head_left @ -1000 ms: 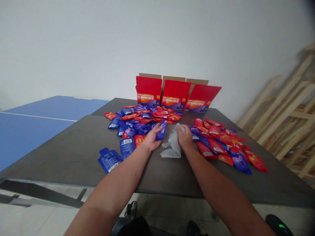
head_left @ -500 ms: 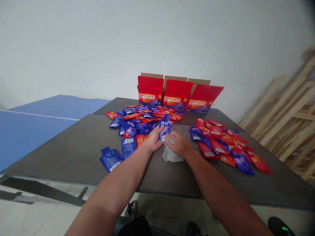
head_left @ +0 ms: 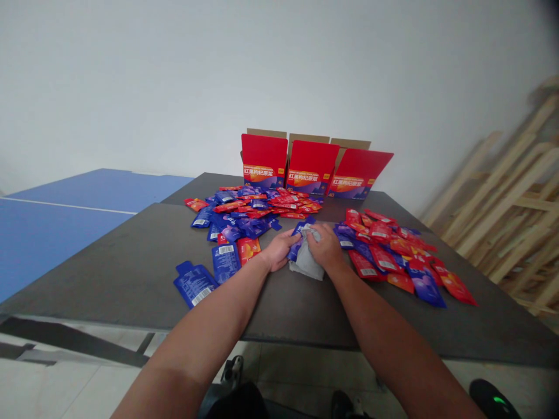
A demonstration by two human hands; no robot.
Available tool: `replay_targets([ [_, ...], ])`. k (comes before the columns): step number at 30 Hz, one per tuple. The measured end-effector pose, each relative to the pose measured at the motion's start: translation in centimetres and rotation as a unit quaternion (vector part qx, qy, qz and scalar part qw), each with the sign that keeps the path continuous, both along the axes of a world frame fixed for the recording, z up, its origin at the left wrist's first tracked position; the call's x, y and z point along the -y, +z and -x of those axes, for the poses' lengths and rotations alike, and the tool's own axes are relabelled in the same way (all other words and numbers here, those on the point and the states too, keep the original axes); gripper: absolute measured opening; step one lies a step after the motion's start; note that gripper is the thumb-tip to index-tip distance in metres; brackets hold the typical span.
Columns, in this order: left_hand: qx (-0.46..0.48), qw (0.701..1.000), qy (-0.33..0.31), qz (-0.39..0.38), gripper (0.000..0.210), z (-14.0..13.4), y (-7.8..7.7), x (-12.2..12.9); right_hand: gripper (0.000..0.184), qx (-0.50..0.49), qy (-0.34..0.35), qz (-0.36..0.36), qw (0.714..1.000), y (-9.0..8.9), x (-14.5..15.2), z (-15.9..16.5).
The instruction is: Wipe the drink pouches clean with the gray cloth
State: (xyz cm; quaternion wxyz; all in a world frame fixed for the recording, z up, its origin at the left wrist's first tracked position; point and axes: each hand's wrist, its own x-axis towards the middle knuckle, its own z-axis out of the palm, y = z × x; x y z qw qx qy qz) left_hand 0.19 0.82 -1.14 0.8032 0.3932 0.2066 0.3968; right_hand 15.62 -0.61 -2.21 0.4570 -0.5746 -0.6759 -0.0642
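My left hand (head_left: 279, 250) is closed on the left side of a blue pouch (head_left: 296, 240), held tilted just above the dark table. A crumpled grey cloth (head_left: 308, 263) is gripped in my right hand (head_left: 325, 245) and pressed against the pouch's right side, covering much of it. Left of my hands lie a blue pouch with a barcode (head_left: 227, 263) and another blue pouch (head_left: 195, 284), both back side up. A mixed pile of red and blue pouches (head_left: 257, 206) spreads beyond my hands, and a second pile of pouches (head_left: 388, 247) lies to the right.
Three red open-topped cartons (head_left: 312, 169) stand in a row at the back of the dark table (head_left: 144, 262), flaps raised. A blue table (head_left: 87, 201) adjoins on the left. Wooden frames (head_left: 510, 203) lean against the wall at right.
My right hand has moved up along the pouch with the cloth, which now hides more of its face. The pouch has tilted to the right in my left hand.
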Motion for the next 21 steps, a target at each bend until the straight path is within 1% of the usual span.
replay_targets([
  [4,-0.021,1.0,0.006,-0.006,0.031,-0.1,-0.3,0.0,0.025,-0.055,-0.02,0.005,0.998,0.1,-0.4,-0.2],
  [10,-0.034,0.999,0.012,-0.007,0.028,0.0,-0.3,0.0,0.027,-0.187,-0.067,0.065,0.978,0.2,-0.6,-0.5],
  [13,-0.01,1.0,0.015,0.01,0.027,0.2,-0.1,-0.3,0.029,-0.227,-0.088,0.067,0.968,0.5,-0.7,-0.9],
  [15,0.024,0.999,0.033,0.034,0.027,0.4,0.0,-0.7,0.031,-0.238,-0.086,0.054,0.966,0.7,-0.6,-0.9],
  [17,0.052,0.994,0.048,0.081,0.024,0.7,0.1,-1.2,0.03,-0.22,-0.052,0.03,0.974,0.8,-0.2,-0.5],
  [19,0.062,0.988,0.046,0.135,0.023,1.0,0.3,-1.5,0.028,-0.161,0.021,0.014,0.987,0.9,0.4,0.2],
  [21,0.066,0.984,0.024,0.166,0.027,1.2,0.5,-1.5,0.024,-0.083,0.106,0.014,0.991,0.8,1.1,1.3],
])
